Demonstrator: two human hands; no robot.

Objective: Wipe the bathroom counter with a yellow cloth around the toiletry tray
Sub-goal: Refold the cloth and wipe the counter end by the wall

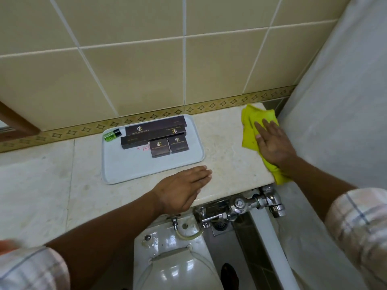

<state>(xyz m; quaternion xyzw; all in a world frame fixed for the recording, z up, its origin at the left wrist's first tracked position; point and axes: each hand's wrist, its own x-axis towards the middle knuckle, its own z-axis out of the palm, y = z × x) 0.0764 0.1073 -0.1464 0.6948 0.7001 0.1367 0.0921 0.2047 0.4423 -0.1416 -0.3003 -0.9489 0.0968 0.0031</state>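
Right now your right hand (272,143) lies flat, fingers spread, pressing the yellow cloth (250,130) onto the far right end of the counter (226,147), close to the white curtain (335,101). A palm-down press like that probably keeps the bunched cloth in full contact with the stone, so it drags grime instead of skating over it. Your left hand (184,187) rests open and empty on the front edge of the counter, just beside the near right corner of the toiletry tray (117,172), likely as a brace while you lean over the toilet (178,258). The tray sits against the tiled wall (146,70), well apart from the cloth, with dark boxes (155,135) and a small green bottle (112,135) on it. Bare counter between tray and cloth looks like your next stretch.
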